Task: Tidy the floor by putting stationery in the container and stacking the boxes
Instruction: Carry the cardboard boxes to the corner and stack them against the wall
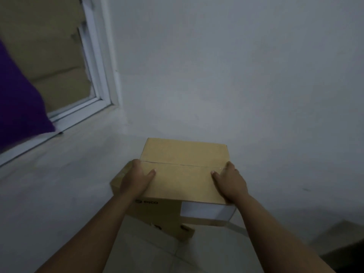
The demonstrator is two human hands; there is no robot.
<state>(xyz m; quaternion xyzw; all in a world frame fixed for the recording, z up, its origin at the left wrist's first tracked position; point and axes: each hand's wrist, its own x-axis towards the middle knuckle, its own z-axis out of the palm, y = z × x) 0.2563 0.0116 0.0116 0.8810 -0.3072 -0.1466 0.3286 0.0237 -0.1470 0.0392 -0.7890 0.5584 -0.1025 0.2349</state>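
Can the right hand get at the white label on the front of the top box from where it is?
Probably yes: the right hand grips the top box at the edge just above the white label, which nothing covers.

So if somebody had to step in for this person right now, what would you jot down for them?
Left hand: grips the left edge of the top cardboard box, thumb on the lid.
Right hand: grips the right edge of the same box.
The top box sits on a lower cardboard box on the floor near the wall; it looks turned askew to the one below, overhanging on the right.
Done: one box placed on another, apparently.
Left: square up the stack and let go. No stationery or container is in view, so that part cannot be judged.
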